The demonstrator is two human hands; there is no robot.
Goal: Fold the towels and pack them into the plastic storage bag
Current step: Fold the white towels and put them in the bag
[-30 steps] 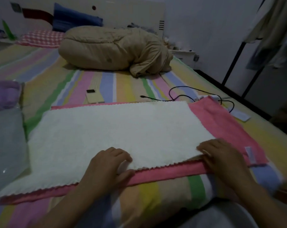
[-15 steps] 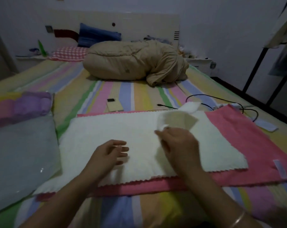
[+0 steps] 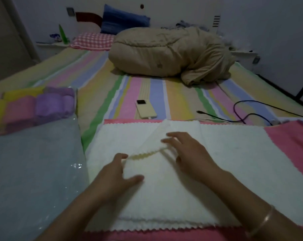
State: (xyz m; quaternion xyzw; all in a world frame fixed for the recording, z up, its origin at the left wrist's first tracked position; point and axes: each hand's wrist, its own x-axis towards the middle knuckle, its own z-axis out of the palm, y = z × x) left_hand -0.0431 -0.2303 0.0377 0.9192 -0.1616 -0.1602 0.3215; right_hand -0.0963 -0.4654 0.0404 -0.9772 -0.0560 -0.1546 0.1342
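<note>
- In the head view, a white towel is seen spread on a pink towel, which lies on the striped bed.
- Part of the white towel is folded over itself, and the scalloped edge of this layer runs between the two hands.
- The left hand is placed at the near end of that edge. The thumb is stretched apart on the cloth and the fingers are bent at the edge, but a pinch cannot be told.
- The right hand is laid at the far end of the edge with its fingers straight and spread. A bracelet is worn on this wrist.
- The plastic storage bag is found on the left, just beside the white towel. Rolled towels in purple, pink and yellow are seen at its far end.
- A phone and a black cable are seen beyond the towels, and a beige quilt further back.
</note>
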